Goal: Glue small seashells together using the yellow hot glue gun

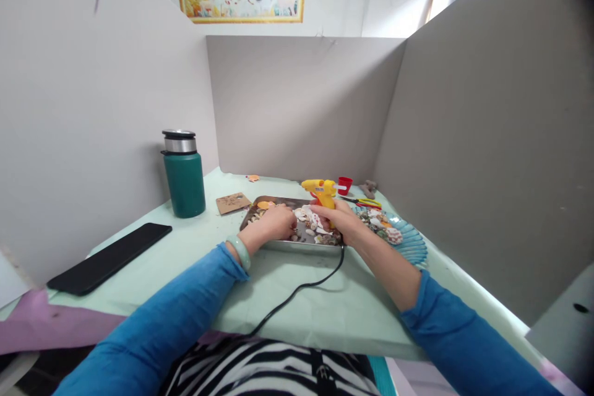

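My right hand (338,216) is wrapped round the handle of a yellow hot glue gun (320,187), its nozzle pointing left. A white glue stick (341,187) pokes out of its back, and a black cord (304,286) trails down from the grip across the table. My left hand (278,223) reaches into a metal tray (278,245), fingers curled down and pinched together; what they hold, if anything, is hidden. Several shells (309,215) and small stones lie in the tray between my hands. At the right, a blue shell-shaped dish (411,241) bears more shells.
A green bottle (184,182) stands at the left, beyond a long black pad (111,257). Behind the tray are a brown card (233,203), a red cup (344,185) and yellow-handled pliers (368,203). Grey partitions (301,105) enclose the table.
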{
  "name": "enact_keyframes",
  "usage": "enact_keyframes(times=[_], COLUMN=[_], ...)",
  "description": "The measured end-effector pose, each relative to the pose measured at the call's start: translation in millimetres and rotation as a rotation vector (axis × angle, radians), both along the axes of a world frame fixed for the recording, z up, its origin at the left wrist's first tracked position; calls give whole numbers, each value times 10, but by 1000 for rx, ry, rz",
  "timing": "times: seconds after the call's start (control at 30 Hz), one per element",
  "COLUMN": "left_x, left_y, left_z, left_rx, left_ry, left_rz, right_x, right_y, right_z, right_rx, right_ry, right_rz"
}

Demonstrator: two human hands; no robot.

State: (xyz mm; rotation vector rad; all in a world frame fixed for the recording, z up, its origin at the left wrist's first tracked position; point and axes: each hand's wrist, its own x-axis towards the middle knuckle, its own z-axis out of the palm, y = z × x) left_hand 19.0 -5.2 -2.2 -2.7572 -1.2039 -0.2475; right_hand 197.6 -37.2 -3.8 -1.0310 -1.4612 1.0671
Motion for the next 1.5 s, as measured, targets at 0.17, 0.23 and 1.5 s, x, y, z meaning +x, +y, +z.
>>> enact_keyframes(times=[0.17,0.23,1.5], left_x=[52,47,-23], left_y=[-58,-60,-18], left_z=[33,39,1], left_rx=[34,51,-556], left_ry=[89,89,-1000], left_rz=[34,52,-60], right_x=[-14,-12,-95], right_y=[10,18,-54], right_z=[-37,-40,-1], right_rx=[22,22,-32], right_ry=[-37,-35,7], right_rz=[0,-7,-38])
